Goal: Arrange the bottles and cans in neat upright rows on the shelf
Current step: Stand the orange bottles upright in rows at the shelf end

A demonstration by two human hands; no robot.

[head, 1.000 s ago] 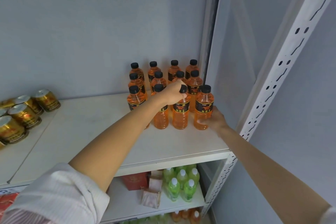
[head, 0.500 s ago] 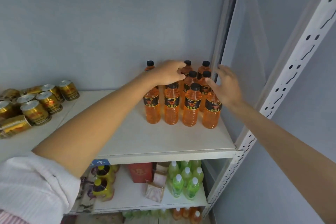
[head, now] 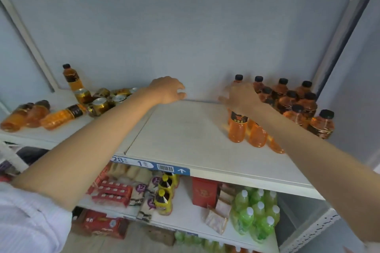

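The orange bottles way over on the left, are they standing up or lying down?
Three orange bottles lie on their sides on the shelf. One bottle behind the gold cans stands upright.

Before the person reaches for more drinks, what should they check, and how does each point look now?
1. Left hand free to grab: ok, open and empty above the shelf.
2. Right hand free: cannot tell, it hovers at the upright bottles, grip unclear.
3. Upright block tidy: ok, standing in rows at the right.
4. Fallen bottles at the left: not ok, lying on their sides.
5. Gold cans: not ok, jumbled, some tipped.
6. Room for new rows: ok, middle of the shelf is bare.
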